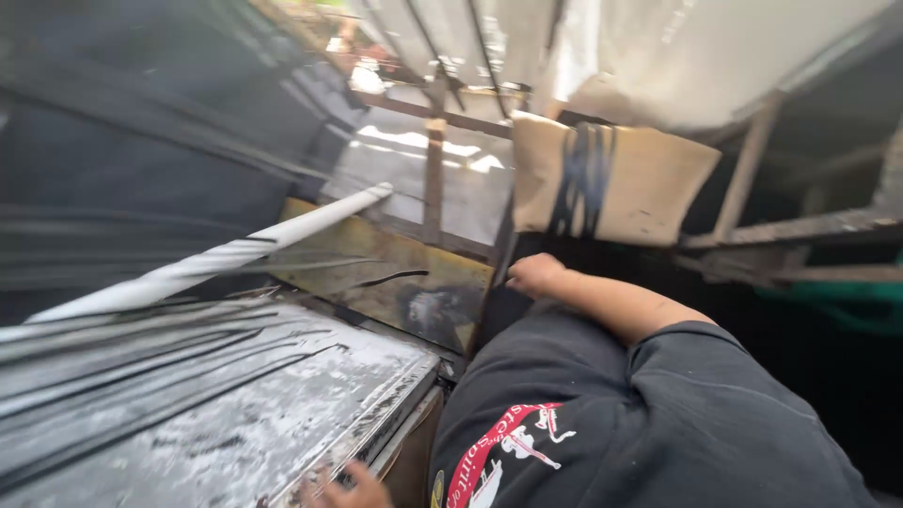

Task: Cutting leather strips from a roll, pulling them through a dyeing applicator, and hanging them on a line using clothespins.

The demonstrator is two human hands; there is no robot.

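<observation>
1. My right hand point(534, 275) is reached out ahead, mid-frame, fingers curled into a loose fist against the right end of the yellowish scorched board point(395, 282). Whether it really grips anything there I cannot tell; the view is blurred.
2. My left hand point(350, 489) shows only partly at the bottom edge, fingers resting on the near right edge of the grey metal bench point(245, 414). Grip state unclear, mostly cropped.
3. The white pipe point(216, 259) lies over the bench's far side, long axis running from near left up to far right, and its far tip points toward the rusty frame point(435, 150). It is well apart from both hands.
4. Thin dark rods point(141, 357) lie along the bench top, roughly parallel to the pipe.
5. The bench's right edge drops off just left of my black shirt point(602, 423), a tight gap there.
6. A tan sack point(649, 183) with dark stripes hangs just beyond the right hand, and a dark open gap sits below it, to the right.
7. A dark sheet point(113, 141) closes off the left side.
</observation>
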